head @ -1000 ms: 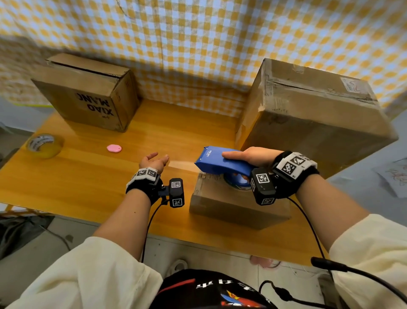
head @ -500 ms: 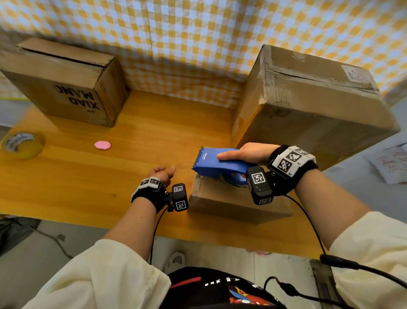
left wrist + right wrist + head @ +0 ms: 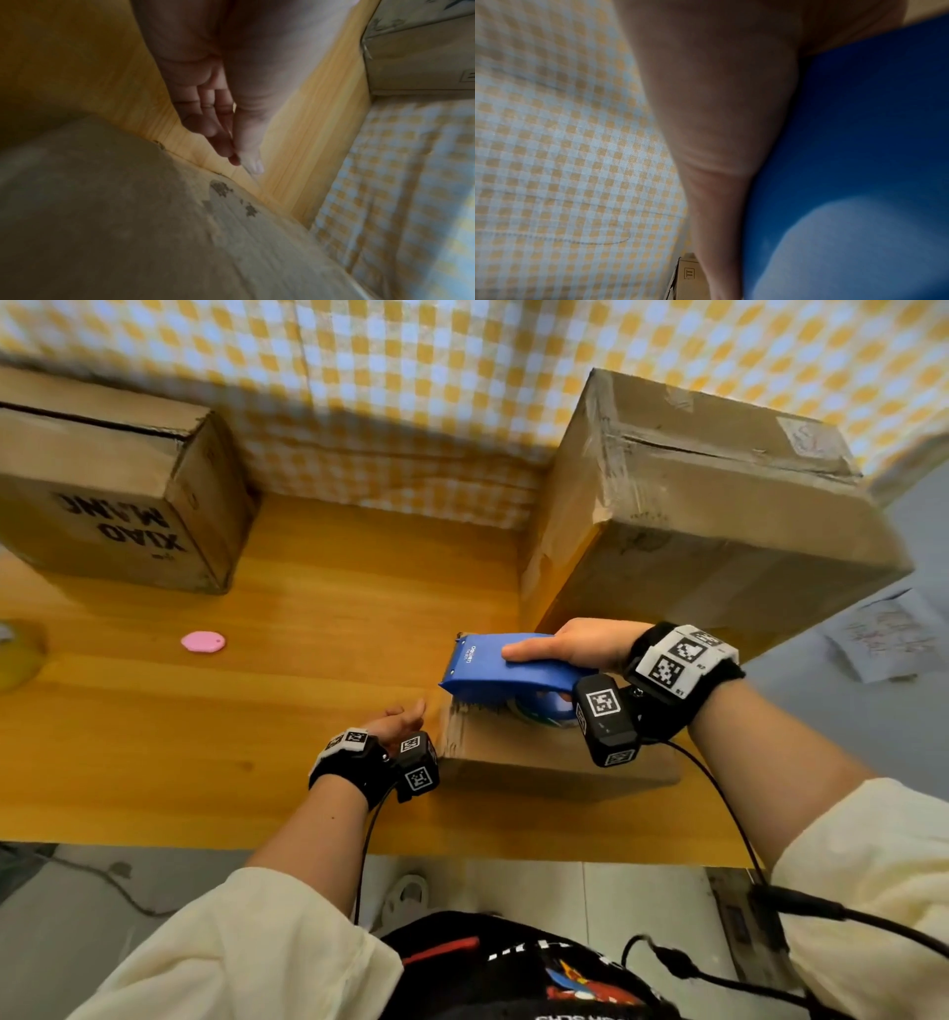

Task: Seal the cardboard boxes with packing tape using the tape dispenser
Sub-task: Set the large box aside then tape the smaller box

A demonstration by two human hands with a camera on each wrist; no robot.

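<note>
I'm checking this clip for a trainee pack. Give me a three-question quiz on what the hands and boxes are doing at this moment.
1. True or false: the right hand grips the blue tape dispenser on top of the small box.
2. Where is the left hand? A) on the big box B) beside the small box, holding nothing C) on the pink item
3. Fill in: the printed box stands at the table's far ____ side.

Key: 1 true; 2 B; 3 left.

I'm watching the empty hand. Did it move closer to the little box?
Yes. The left hand slid right across the table, away from the pink piece, up beside the small cardboard box.
</note>
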